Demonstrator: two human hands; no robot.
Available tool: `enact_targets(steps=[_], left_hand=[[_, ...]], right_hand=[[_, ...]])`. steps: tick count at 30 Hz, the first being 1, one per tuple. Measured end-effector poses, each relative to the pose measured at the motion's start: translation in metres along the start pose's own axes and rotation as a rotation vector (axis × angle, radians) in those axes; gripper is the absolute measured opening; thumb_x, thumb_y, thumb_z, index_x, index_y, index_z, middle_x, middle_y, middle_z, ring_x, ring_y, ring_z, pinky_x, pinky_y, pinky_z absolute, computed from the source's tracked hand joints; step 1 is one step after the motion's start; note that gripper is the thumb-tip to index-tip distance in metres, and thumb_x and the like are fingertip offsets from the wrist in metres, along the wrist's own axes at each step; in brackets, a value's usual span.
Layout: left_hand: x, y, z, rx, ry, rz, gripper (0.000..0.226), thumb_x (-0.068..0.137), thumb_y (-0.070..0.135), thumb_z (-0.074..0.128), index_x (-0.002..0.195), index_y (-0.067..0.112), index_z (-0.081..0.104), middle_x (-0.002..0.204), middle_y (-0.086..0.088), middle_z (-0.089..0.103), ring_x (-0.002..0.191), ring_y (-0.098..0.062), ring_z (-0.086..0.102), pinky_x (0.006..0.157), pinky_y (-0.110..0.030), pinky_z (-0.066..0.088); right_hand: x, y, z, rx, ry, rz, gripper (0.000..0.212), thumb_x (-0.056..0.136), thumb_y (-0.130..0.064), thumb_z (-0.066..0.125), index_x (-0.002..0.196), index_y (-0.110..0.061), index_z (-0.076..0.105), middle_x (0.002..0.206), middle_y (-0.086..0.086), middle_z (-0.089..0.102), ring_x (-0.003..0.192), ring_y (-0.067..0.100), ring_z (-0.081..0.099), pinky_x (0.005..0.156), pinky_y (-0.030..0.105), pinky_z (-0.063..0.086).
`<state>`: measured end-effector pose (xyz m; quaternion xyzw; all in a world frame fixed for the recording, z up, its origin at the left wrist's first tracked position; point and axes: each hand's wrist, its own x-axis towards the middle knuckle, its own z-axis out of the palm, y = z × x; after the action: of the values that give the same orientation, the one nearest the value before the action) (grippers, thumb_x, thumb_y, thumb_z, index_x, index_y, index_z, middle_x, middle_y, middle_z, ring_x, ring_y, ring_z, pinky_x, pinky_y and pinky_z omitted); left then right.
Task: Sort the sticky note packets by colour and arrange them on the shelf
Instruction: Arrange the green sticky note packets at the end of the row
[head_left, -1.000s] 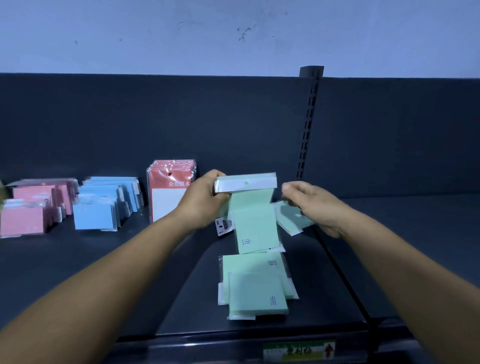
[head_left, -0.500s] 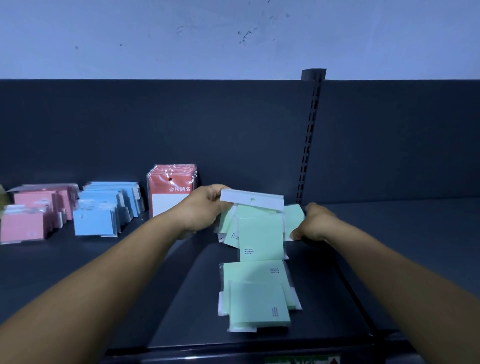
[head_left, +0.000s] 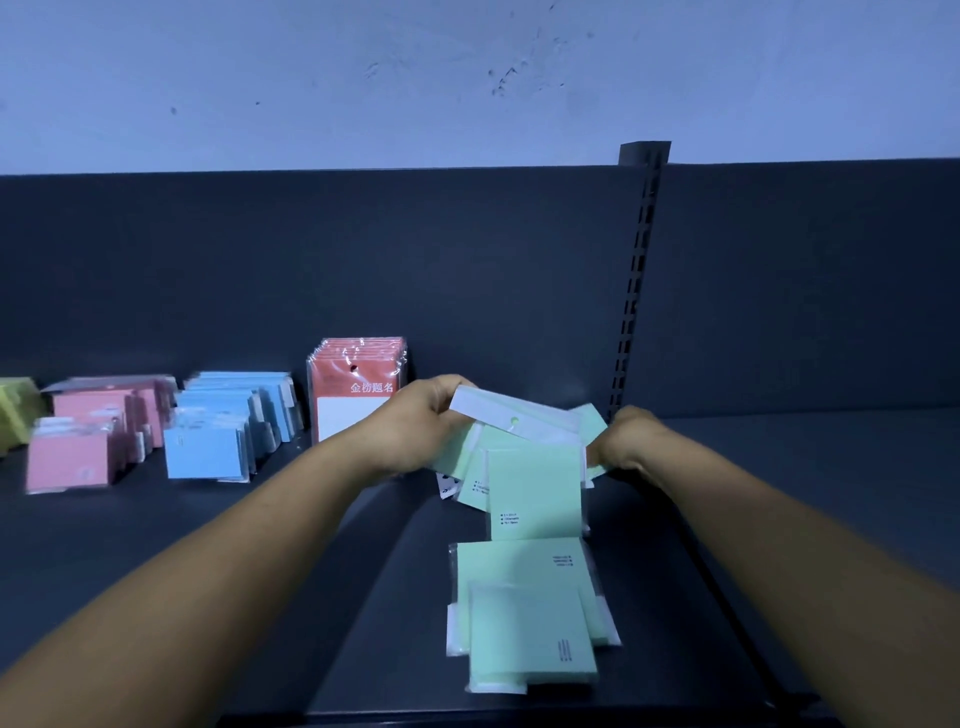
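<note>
Several green sticky note packets (head_left: 532, 486) stand bunched on the dark shelf (head_left: 363, 597), fanned and leaning, the front one topped by a white header strip. My left hand (head_left: 421, 426) grips the bunch at its left side, near that strip. My right hand (head_left: 626, 441) holds the bunch's right edge with curled fingers. Two more green packets (head_left: 530, 618) lie flat and overlapping nearer the front edge. Further left stand a row of blue packets (head_left: 228, 431) and a row of pink packets (head_left: 88, 441).
A stack of red-and-white packets (head_left: 356, 389) stands upright against the back panel beside my left hand. A yellow item (head_left: 15, 410) shows at the far left edge. A slotted upright (head_left: 636, 280) divides the back panel; a dark shelf section (head_left: 831, 467) extends right.
The green bunch has come down from the air onto the shelf. My right hand moved in from the right and now holds its right edge; the left hand kept its grip.
</note>
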<state>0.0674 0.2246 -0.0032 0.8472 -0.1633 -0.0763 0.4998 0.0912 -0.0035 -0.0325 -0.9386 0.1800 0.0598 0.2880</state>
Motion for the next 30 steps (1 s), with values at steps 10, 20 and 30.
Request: enact_targets(steps=[10,20,30], left_hand=[[0.009,-0.004,0.008,-0.022,0.189,0.077,0.015,0.097,0.010,0.046,0.096,0.017,0.060,0.067,0.010,0.063,0.047,-0.002,0.049,0.043,-0.013,0.035],[0.009,-0.020,0.021,0.120,0.180,0.007,0.036,0.097,0.012,0.043,0.130,0.021,0.031,0.097,-0.009,0.057,0.079,-0.020,0.056,0.067,-0.031,0.049],[0.029,-0.018,0.014,0.285,0.064,-0.087,0.048,0.099,0.015,0.034,0.147,0.016,0.028,0.140,-0.007,0.049,0.120,-0.022,0.053,0.096,-0.029,0.042]], right_hand=[[-0.018,-0.016,-0.027,0.489,-0.117,-0.438,0.017,0.096,-0.027,0.055,0.092,-0.025,0.071,0.077,-0.006,0.070,0.071,0.012,0.061,0.069,0.026,0.051],[-0.016,-0.003,0.001,0.506,-0.341,-0.331,0.043,0.084,-0.008,0.068,0.123,-0.014,0.052,0.121,0.009,0.064,0.109,0.027,0.063,0.094,0.033,0.048],[-0.011,-0.006,-0.009,0.551,0.054,-0.384,0.028,0.092,-0.015,0.060,0.118,-0.025,0.054,0.104,-0.004,0.064,0.093,0.015,0.060,0.083,0.028,0.047]])
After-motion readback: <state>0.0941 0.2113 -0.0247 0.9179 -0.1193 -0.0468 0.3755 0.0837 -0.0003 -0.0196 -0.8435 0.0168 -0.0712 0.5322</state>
